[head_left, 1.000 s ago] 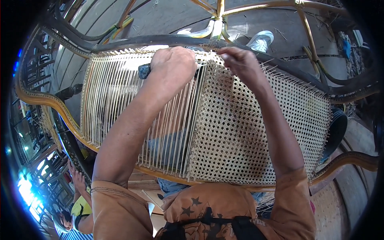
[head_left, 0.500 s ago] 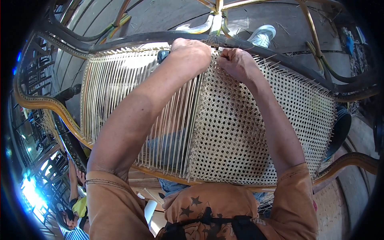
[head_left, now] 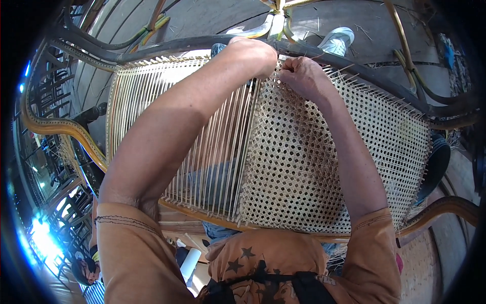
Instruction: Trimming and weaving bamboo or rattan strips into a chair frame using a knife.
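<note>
A wide cane panel [head_left: 298, 167] is stretched in a wooden chair or bench frame. Its right part is woven in an open mesh with small holes. On the left, parallel cane strands [head_left: 212, 167] run from near to far without that mesh. At the far edge, my left hand [head_left: 257, 57] is bent over the border between the two parts; its fingers are hidden behind its back. My right hand [head_left: 305, 77] is close beside it, fingers curled into a pinch low over the weave's edge. What it pinches is too small to make out.
A dark far rail [head_left: 354, 71] curves behind both hands, with short cane ends sticking out along it. At left is a curved wooden armrest [head_left: 66, 129]; another armrest [head_left: 445, 205] is at right. A light shoe [head_left: 337, 41] shows beyond the rail. Another person [head_left: 86, 268] is at lower left.
My left hand has shifted a little to the right, towards my right hand. The right hand stays at the far edge, still pinching. The view has shifted slightly.
</note>
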Demonstrator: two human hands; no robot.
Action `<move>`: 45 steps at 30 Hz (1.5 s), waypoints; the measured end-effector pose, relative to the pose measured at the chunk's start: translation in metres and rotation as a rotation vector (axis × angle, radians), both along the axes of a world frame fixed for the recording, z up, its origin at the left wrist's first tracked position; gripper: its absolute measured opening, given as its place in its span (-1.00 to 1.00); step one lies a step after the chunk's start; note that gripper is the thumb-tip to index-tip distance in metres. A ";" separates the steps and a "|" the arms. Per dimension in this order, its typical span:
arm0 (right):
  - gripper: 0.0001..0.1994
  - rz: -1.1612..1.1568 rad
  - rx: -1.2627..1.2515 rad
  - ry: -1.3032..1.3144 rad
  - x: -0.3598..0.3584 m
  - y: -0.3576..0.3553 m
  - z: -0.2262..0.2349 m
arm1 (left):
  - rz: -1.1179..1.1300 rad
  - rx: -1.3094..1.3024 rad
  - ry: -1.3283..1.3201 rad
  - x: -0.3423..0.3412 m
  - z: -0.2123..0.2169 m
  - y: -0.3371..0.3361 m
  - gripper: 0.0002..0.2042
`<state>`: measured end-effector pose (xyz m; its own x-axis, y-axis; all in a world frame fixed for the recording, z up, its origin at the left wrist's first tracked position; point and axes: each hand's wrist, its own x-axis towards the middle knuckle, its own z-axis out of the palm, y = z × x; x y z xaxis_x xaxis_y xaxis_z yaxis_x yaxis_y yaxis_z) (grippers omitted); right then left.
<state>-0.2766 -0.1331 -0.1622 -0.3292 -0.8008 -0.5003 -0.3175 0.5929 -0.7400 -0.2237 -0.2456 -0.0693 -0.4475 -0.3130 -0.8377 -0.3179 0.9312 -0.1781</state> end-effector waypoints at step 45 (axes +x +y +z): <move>-0.82 0.079 -0.064 0.521 0.027 0.005 0.002 | 0.150 -0.074 0.001 0.028 0.007 -0.017 -0.74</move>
